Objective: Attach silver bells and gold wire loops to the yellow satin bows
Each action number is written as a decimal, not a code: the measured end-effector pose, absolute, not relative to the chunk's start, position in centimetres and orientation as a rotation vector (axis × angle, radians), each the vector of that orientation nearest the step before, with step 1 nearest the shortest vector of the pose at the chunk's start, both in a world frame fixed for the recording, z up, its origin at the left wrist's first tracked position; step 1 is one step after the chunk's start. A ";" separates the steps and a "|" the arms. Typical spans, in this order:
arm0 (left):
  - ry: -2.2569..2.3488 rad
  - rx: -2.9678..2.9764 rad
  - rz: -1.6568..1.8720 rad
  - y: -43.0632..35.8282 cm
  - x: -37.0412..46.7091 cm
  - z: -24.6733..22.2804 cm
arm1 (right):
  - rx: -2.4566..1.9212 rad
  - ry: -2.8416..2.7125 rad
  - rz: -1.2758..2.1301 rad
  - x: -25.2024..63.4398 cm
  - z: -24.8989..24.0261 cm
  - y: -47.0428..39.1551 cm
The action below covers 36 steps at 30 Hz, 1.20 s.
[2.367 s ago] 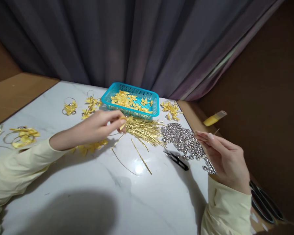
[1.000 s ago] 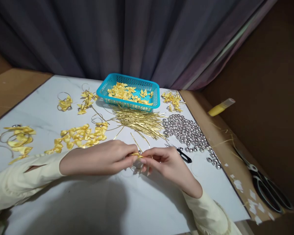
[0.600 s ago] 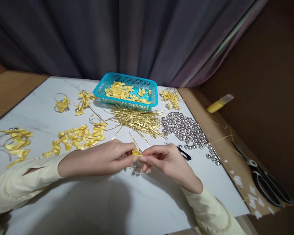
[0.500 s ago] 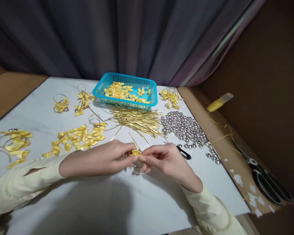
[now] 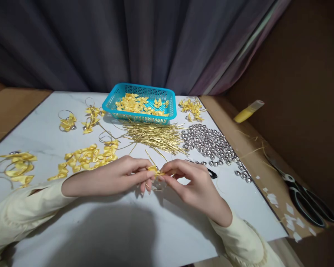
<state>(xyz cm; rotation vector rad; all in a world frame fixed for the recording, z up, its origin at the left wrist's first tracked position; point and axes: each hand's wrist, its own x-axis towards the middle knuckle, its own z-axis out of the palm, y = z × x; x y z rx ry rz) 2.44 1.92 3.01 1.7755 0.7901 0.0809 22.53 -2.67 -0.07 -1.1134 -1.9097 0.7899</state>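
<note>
Between my two hands is a yellow ribbon bow point(image 5: 153, 169) with a thin gold wire loop point(image 5: 156, 188) hanging below it. My left hand point(image 5: 129, 173) pinches the bow's left side between thumb and forefinger. At the bow's right side, my right hand point(image 5: 186, 178) is closed in a pinch on it. Fingers hide part of the bow. Just beyond my hands lies a pile of gold twist ties point(image 5: 153, 137). To its right is a heap of silver bells or beads point(image 5: 207, 141). Loose yellow bows point(image 5: 85, 157) are grouped left of my hands.
A blue basket point(image 5: 139, 119) of yellow bows stands at the back. Bows on wire loops point(image 5: 68, 121) lie to the left. A black-handled tool point(image 5: 212, 173) is partly behind my right hand. Scissors point(image 5: 303, 196), paper scraps point(image 5: 272, 199) and a yellow tube point(image 5: 247, 112) are at the right.
Both hands stay at the bow. My right hand has turned slightly with its fingers more arched, and more of the left hand's lower fingers shows. The view has shifted a little.
</note>
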 end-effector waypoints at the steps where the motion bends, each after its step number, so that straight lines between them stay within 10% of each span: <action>1: 0.788 1.750 0.089 1.9 2.5 3.0 | -1.090 -1.943 0.750 22.6 -0.1 -2.7; 36: 0.787 1.601 0.165 2.1 2.8 1.8 | -1.099 -1.922 0.686 22.6 -0.2 -2.6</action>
